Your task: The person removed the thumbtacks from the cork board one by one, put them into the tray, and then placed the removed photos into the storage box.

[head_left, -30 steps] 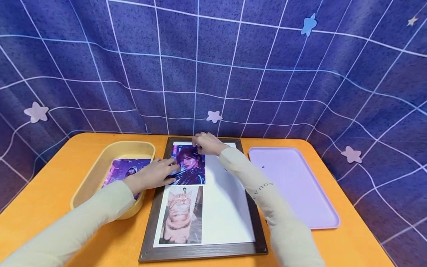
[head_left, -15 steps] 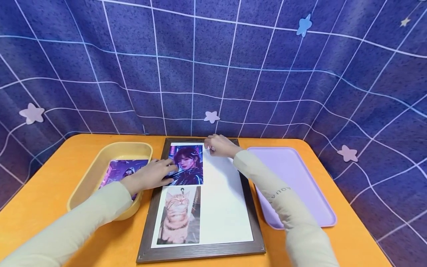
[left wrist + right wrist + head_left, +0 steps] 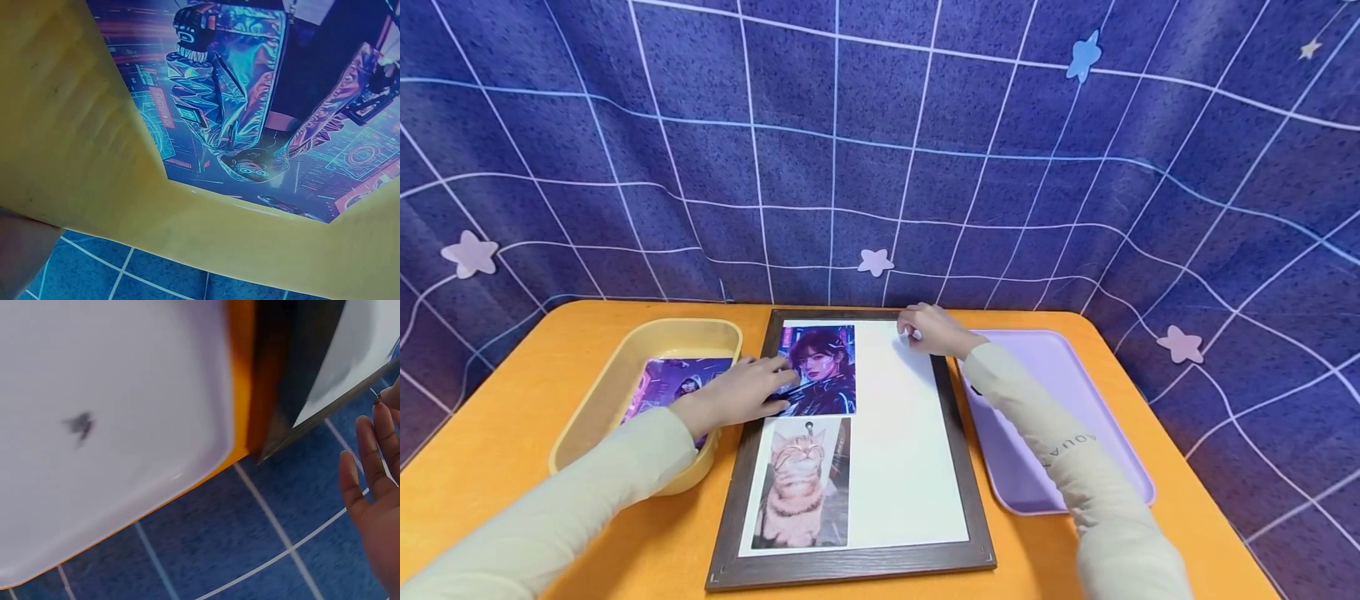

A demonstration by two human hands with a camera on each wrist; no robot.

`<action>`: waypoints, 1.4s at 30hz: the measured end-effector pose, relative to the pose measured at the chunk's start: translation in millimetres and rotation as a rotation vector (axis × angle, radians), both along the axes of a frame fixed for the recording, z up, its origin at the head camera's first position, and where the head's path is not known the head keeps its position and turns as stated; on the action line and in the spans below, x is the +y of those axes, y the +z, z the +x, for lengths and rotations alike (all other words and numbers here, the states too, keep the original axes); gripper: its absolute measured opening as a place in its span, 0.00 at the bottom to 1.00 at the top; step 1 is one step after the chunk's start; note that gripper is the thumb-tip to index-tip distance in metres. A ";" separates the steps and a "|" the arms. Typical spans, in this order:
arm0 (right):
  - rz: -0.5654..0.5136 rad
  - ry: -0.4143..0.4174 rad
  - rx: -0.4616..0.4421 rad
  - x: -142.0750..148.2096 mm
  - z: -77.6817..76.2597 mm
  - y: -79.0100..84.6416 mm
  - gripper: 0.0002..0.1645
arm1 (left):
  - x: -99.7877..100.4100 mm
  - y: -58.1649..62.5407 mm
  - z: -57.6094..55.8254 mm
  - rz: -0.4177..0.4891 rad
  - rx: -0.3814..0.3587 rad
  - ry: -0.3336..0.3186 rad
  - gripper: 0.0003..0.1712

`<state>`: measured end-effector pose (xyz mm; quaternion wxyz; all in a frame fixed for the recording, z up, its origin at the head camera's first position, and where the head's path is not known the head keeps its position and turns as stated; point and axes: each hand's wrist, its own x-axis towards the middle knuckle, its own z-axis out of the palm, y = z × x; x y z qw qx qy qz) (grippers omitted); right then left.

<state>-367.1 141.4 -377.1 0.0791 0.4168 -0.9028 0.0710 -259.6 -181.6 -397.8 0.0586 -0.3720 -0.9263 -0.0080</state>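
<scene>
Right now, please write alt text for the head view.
A person's left hand partly covers a portrait lying beyond a cat picture on a framed white board; the right hand is near the board's far right corner. A yellow tub holding another picture stands left, a purple tray right.

Seeing smooth plastic on the yellow tub point(image 3: 688, 331) and lilac tray point(image 3: 1047, 360), glossy paper for the portrait print point(image 3: 825, 371) and cat photo point(image 3: 797, 492). Getting wood grain off the frame point(image 3: 850, 563) around a smooth white board point(image 3: 904, 467). Would call the backdrop point(image 3: 790, 171) matt cloth and the pin point(image 3: 376, 395) metal tbh.
</scene>
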 end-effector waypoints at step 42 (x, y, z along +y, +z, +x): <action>-0.247 -0.223 -0.162 120.2 6.9 -33.7 0.12 | 0.3 2.7 0.6 -0.005 -0.012 0.002 0.19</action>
